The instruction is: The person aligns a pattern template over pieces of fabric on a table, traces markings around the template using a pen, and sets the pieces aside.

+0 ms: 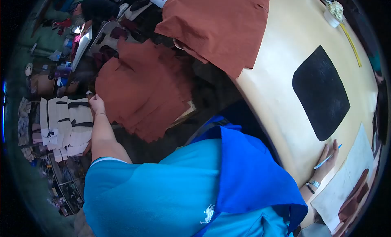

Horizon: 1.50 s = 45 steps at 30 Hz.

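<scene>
My left hand stretches out to the left, its fingers closed at the edge of a pile of reddish-brown sheets, leather or cloth. A small pale bit shows by the fingertips; I cannot make out what it is. On the cream table, my right hand rests with a pen, pale with a blue tip, held between the fingers. Just beyond this hand lies a flat black pattern piece with rounded sides. A watch and a dark bracelet sit on the right wrist.
More reddish-brown sheets hang over the table's far left edge. A white cup and a yellow strip lie at the far right. A pale sheet is beside my right arm. White bundles stand left; another person is farther back.
</scene>
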Motion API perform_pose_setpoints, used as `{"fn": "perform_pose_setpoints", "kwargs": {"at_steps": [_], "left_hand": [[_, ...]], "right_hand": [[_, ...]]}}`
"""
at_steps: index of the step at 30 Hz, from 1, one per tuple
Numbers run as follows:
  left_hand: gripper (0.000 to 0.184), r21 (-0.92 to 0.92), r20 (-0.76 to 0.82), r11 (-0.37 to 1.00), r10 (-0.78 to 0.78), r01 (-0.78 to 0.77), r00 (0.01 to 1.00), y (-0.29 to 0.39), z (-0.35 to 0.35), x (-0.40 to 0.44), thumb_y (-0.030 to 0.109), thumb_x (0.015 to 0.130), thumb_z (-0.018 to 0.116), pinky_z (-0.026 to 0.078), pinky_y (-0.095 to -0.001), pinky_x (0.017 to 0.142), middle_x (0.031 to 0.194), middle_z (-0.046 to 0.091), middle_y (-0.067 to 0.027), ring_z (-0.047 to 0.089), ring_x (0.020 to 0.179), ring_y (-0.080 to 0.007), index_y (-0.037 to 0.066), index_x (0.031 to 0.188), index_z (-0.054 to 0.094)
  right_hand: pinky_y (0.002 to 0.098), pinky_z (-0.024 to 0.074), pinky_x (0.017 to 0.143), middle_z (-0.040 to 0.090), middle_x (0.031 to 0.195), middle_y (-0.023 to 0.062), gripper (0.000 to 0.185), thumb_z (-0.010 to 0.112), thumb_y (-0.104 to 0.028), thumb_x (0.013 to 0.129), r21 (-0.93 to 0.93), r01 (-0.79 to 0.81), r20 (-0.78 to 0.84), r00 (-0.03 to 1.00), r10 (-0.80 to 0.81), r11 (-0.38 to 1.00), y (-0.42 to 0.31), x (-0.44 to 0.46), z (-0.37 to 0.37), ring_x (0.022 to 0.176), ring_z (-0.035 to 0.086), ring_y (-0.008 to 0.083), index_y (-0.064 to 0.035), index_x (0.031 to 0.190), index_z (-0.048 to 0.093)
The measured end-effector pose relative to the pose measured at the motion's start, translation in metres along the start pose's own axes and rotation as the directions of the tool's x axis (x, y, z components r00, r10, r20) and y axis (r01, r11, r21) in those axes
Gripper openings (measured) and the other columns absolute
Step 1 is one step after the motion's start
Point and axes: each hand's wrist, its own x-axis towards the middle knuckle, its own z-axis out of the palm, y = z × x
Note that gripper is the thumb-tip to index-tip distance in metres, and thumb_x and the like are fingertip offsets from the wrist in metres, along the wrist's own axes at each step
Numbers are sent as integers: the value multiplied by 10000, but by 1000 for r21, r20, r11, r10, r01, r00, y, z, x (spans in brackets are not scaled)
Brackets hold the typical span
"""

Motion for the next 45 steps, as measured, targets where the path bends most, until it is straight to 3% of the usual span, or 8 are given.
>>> {"fn": "perform_pose_setpoints", "kwargs": {"at_steps": [3, 6, 9, 15, 23, 30, 35, 45], "left_hand": [[591, 450, -36, 893, 39, -18, 999, 72, -9, -58, 437, 920, 568, 305, -589, 1060, 1488, 344, -188, 378, 1350, -346, 132, 1402, 413], [570, 281, 45, 843, 467, -459, 883, 145, 26, -97, 476, 897, 588, 249, -651, 1053, 1494, 326, -162, 338, 1380, -321, 177, 1366, 465], [590, -93, 97, 374, 926, -923, 366, 240, 55, -175, 486, 827, 671, 219, -645, 1064, 1469, 366, -124, 347, 1375, -305, 196, 1316, 516], [394, -361, 80, -315, 927, -878, -365, 343, 48, -323, 354, 789, 723, 200, -642, 1091, 1338, 519, -15, 419, 1332, -252, 198, 1139, 633], [74, -716, 95, 126, 992, -687, 84, 407, 30, -323, 139, 902, 608, 514, -361, 728, 924, 685, -86, 672, 849, -276, 115, 961, 645], [52, -453, -529, -472, 825, -756, -197, 537, 0, -384, 169, 882, 634, 532, -346, 597, 843, 674, -38, 676, 743, -235, 155, 932, 644], [94, -320, -660, -745, 619, -586, -426, 590, -58, -490, 252, 834, 691, 523, -320, 562, 766, 647, -16, 659, 671, -212, 166, 866, 673], [152, -504, -534, -676, 733, -538, -421, 579, -107, -518, 174, 851, 695, 536, -351, 655, 876, 664, -75, 662, 746, -270, 118, 987, 658]], "right_hand": [[365, 385, 1063, 592, 1283, 164, 389, 611, -93, 925, 7, 5, -3, 1000, -5, 1000, 2, 0, 0, 1219, 538, 257, 19, 1292, 544], [359, 384, 1072, 573, 1311, 158, 390, 608, -85, 930, -15, -11, 7, 1000, 11, 1000, 3, 0, 0, 1237, 523, 243, 15, 1300, 534], [362, 384, 1078, 578, 1301, 152, 389, 614, -56, 918, -27, 4, -10, 1000, -4, 1000, 5, -2, 0, 1244, 521, 242, 1, 1295, 537], [359, 426, 1029, 610, 1231, 145, 374, 660, -36, 874, -50, 14, -56, 998, -17, 999, -19, -2, -5, 1170, 564, 258, -10, 1238, 582], [366, 448, 985, 627, 1206, 136, 387, 682, -42, 852, 25, 40, -94, 995, -38, 999, -15, -4, -5, 1128, 570, 265, -33, 1227, 587], [315, 470, 965, 672, 1141, 154, 290, 425, -166, 1038, 439, 2, -109, 993, 51, 898, -56, 24, -5, 1067, 630, 202, -11, 1245, 555], [376, 509, 932, 627, 1230, 171, 657, 843, -247, 738, 405, 307, -171, 951, -258, 861, -181, 75, -21, 1119, 620, 269, -23, 1275, 538], [305, 525, 609, 695, 770, 139, 120, 601, -44, 915, 155, 539, -334, 817, -470, 828, -201, 125, -85, 687, 685, 178, -41, 1019, 662]]}}
